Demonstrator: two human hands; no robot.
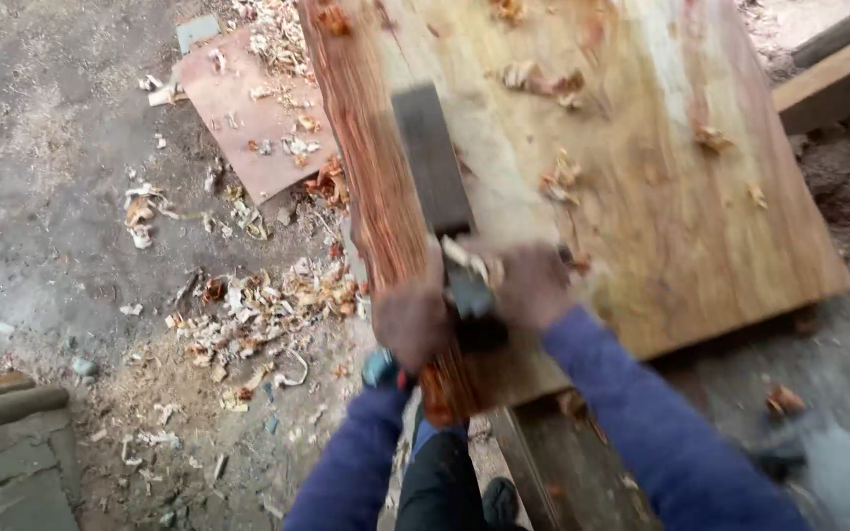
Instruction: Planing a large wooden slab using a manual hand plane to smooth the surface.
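Observation:
A long dark hand plane [435, 187] lies on a thick reddish wooden slab [681, 197], near its left edge. My left hand [410, 320] grips the plane's near end on the left side. My right hand [533, 285] grips it on the right side. Both sleeves are blue. The hands and plane are blurred by motion. Curled wood shavings [558, 182] lie scattered on the slab's top.
A pile of shavings [258, 315] covers the grey ground at left. A flat brown board [248, 113] lies on the ground beyond it. A wooden beam [838, 84] runs at the upper right. Stone blocks [2, 433] sit at lower left.

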